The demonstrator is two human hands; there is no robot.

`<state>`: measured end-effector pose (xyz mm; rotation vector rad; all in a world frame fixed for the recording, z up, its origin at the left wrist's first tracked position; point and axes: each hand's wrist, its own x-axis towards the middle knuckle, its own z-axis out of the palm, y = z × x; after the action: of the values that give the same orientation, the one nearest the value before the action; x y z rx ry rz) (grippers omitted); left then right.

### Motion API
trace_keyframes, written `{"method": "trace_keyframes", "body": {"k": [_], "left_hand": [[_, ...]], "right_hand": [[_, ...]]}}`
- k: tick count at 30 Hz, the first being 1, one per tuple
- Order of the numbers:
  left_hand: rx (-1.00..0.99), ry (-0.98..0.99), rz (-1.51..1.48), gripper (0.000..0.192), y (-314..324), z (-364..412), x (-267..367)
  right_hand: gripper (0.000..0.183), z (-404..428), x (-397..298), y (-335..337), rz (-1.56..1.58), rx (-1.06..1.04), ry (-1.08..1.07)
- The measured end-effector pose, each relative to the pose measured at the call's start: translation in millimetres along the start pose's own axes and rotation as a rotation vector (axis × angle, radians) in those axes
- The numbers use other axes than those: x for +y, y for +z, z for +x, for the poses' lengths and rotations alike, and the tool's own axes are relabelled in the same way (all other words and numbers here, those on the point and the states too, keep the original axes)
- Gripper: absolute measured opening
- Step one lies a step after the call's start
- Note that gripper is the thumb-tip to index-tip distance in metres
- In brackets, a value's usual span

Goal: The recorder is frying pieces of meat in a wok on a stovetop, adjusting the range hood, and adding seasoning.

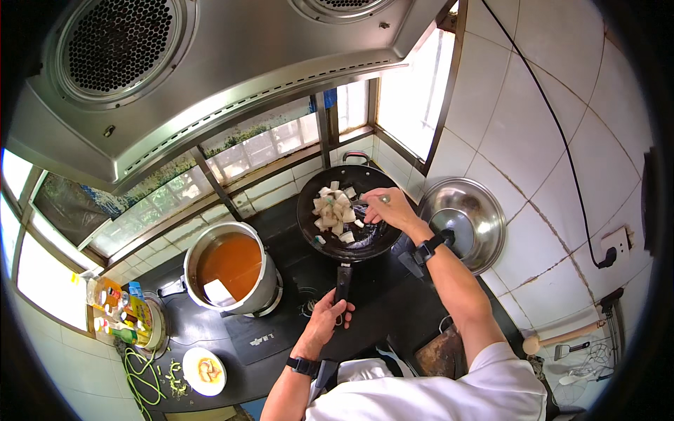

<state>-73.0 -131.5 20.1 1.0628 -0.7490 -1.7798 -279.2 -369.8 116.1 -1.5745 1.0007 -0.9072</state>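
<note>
A black wok (316,242) rests on the stove by the window corner, its handle (343,281) pointing towards me. My left hand (333,313) is closed around the end of that handle. Pale, square-cut pieces of food (333,209) are heaped in the left part of the wok, with a few loose ones lower down. Over the wok's right side, my right hand (388,208) grips a metal utensil whose working end lies at the edge of the heap; its exact kind cannot be told.
A tall metal pot (271,279) of orange-brown liquid stands left of the wok. A steel bowl (492,231) leans by the tiled wall at right. Bottles (124,316) and a white bowl (220,387) stand at left. The range hood (221,58) hangs above.
</note>
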Motion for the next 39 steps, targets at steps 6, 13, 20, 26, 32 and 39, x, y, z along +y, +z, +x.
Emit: {"method": "trace_keyframes", "body": {"k": [6,13,20,26,32,39], "left_hand": [[0.001,0.035,-0.026,0.035,-2,0,-1],[0.005,0.037,-0.018,0.034,-3,2,-6],[0.016,0.021,-0.016,0.037,-5,2,-7],[0.015,-0.005,0.000,0.033,0,1,-3],[-0.010,0.009,-0.008,0.036,-6,3,-4],[-0.012,0.015,-0.018,0.035,-7,1,-5]], "right_hand": [[0.028,-23,-67,-6,-0.574,-0.357,-0.271],[0.028,-1,-43,-32,-0.546,0.058,-0.093],[0.024,31,3,-39,-0.005,0.379,0.066],[0.026,36,33,-28,0.317,0.172,0.168],[0.028,11,-43,-21,-0.242,-0.337,0.046],[0.026,-3,-85,-25,-0.562,-0.472,-0.122]]}}
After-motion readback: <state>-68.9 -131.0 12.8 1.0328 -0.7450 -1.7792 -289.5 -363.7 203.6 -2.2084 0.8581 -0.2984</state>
